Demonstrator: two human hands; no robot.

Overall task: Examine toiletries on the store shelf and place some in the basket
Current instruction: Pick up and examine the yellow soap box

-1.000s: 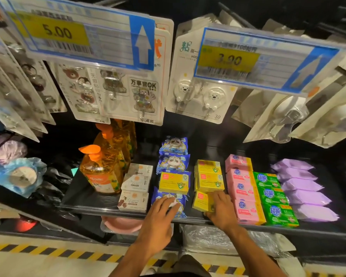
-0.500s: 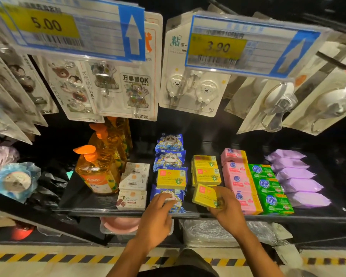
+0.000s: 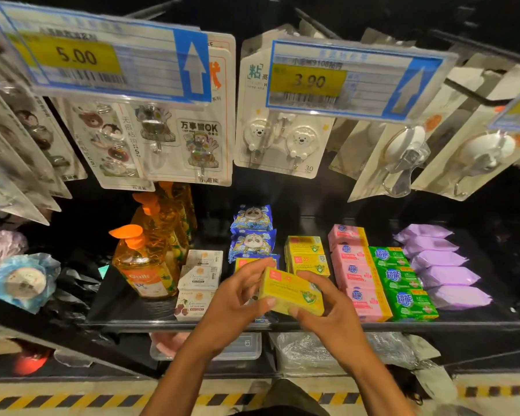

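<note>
A yellow soap box is held above the front of the dark shelf, tilted, between both hands. My left hand pinches its left end with fingers and thumb. My right hand grips its right end and underside. More yellow soap boxes lie behind on the shelf. Blue panda packs, pink boxes and green boxes lie in rows beside them. No basket is in view.
Orange pump bottles and white small boxes stand at the left, purple packs at the right. Hook packs and price tags hang overhead. A lower shelf holds a plastic container. Striped floor tape runs below.
My right hand lifted a yellow soap box off the front of the shelf. My left hand left the blue pack and took the box's left end.
</note>
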